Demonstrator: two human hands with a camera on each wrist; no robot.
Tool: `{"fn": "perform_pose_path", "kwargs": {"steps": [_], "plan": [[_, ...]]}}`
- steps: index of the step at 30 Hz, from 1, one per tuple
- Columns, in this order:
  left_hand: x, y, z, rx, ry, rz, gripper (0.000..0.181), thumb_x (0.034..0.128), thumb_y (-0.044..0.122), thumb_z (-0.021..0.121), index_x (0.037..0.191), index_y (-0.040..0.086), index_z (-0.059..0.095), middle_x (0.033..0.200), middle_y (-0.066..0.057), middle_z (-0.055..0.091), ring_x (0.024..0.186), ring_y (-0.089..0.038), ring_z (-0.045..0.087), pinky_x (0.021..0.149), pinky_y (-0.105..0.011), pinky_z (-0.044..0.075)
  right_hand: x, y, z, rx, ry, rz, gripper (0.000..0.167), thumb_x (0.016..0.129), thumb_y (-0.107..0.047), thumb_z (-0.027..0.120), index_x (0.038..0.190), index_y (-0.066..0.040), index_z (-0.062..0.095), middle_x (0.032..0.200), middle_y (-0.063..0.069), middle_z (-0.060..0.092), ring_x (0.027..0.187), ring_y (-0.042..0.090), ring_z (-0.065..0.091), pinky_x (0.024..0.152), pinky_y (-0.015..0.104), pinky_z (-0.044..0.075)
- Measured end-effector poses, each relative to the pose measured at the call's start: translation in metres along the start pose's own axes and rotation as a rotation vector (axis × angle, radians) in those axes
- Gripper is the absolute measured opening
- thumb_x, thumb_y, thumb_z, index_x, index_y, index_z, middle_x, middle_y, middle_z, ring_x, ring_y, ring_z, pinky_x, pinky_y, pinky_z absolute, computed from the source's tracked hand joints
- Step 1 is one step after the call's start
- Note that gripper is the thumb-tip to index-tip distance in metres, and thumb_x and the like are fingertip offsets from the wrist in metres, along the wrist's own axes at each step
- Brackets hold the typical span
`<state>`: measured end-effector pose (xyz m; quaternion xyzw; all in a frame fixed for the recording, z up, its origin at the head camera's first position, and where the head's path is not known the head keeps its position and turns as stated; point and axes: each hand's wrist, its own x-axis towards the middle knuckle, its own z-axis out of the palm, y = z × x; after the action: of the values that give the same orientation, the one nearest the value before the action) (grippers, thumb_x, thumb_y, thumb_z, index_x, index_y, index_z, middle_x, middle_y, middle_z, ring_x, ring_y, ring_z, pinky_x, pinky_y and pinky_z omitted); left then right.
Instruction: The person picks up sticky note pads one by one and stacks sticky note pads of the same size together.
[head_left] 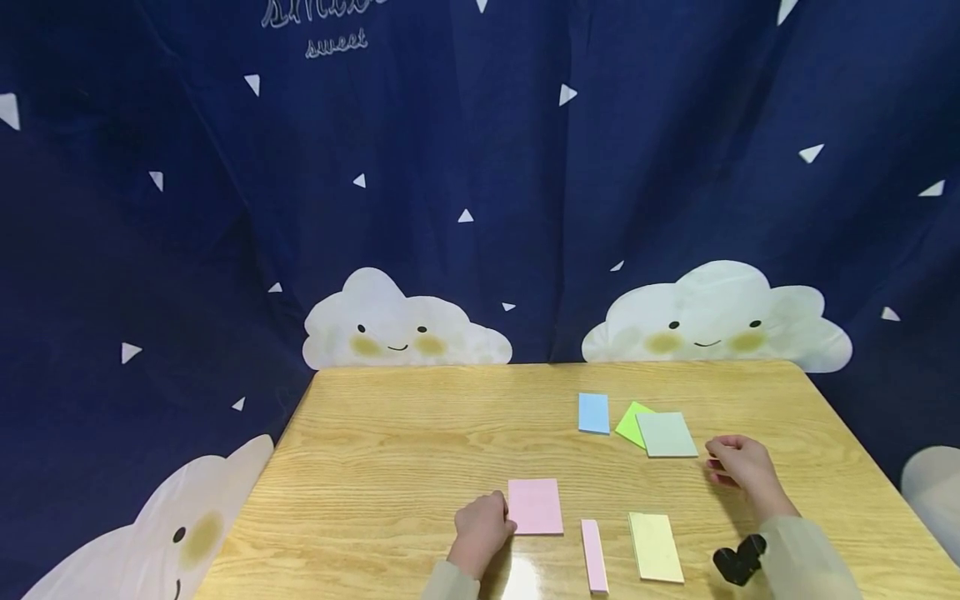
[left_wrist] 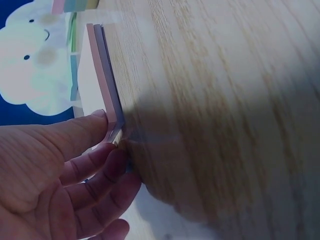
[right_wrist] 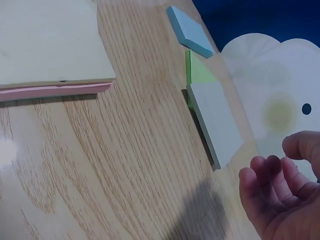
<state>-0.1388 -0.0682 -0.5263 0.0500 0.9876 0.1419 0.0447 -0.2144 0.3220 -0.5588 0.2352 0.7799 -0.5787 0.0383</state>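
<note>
My L hand [head_left: 482,527] pinches the L edge of the pink pad [head_left: 535,506], flat on the table [head_left: 375,450]. Best to nip all layers evenly w/ thumb on top, so none slip. R hand [head_left: 741,468] is well apart, holding nothing, fingers loosely bent, near the grey pad [head_left: 666,434]. Curtain [head_left: 420,125] says "sweet"; word above's cut off. Can't see brands.

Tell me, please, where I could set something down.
The largest bare patch of the wooden table lies left of the left hand; another lies between the pink square sticky-note pad and the blue pad. It is crowded beside the right hand, where the grey-green pad overlaps the lime pad.
</note>
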Motion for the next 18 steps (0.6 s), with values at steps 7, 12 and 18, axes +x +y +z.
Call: {"fn": "perform_pose_path", "kwargs": {"steps": [7,12,18], "plan": [[-0.001,-0.001,0.000,-0.004,-0.003,0.002,0.023,0.0709,0.025,0.072,0.070,0.014,0.051,0.063,0.003,0.052,0.058,-0.017,0.054,0.052,-0.035,0.040,-0.027,-0.024,0.001,-0.049,-0.025,-0.020,0.042,0.084,-0.018,0.054,0.110,0.012,0.042,0.089,0.015,0.054,0.066,0.013,0.057,0.058,0.032,0.051],[-0.001,0.001,-0.002,-0.002,0.001,-0.002,0.023,0.0706,0.025,0.072,0.070,0.014,0.051,0.062,0.003,0.051,0.058,-0.017,0.054,0.053,-0.034,0.040,-0.034,-0.028,0.001,-0.073,-0.018,-0.041,0.042,0.085,-0.021,0.055,0.106,0.013,0.044,0.086,0.016,0.055,0.065,0.014,0.056,0.058,0.033,0.050],[-0.002,0.001,-0.004,-0.010,-0.001,-0.004,0.022,0.0711,0.024,0.071,0.070,0.014,0.051,0.062,0.004,0.051,0.057,-0.017,0.054,0.053,-0.035,0.040,-0.031,-0.024,-0.001,-0.104,-0.048,-0.074,0.042,0.085,-0.025,0.056,0.102,0.012,0.047,0.082,0.013,0.055,0.068,0.016,0.054,0.061,0.035,0.050]]}}
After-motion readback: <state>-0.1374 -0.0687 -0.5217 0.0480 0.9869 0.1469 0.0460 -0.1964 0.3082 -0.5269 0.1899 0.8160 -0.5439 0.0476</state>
